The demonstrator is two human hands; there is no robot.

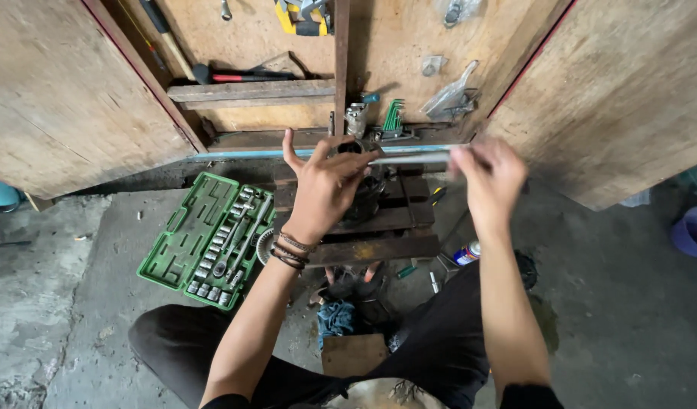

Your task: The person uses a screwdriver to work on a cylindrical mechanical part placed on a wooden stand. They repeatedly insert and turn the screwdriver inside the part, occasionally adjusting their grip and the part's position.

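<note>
Work so far: I judge it is midway. My left hand [324, 185] presses on a dark round part [361, 182], and my right hand [491, 176] is on the long metal bar [409, 158] stuck into it.
Left to do: I cannot tell how much. The bar is not out yet.
Left fingers: spread wide over the part's top.
Right fingers: closed around the bar's far end, blurry.
Part: it sits on the wood block [379, 220], dark and greasy.
Bar: shiny grey, lying level above the block.
Socket set [212, 238]: green case, open, left of the block.
Spray can [467, 253]: right of the block, on the floor.
</note>
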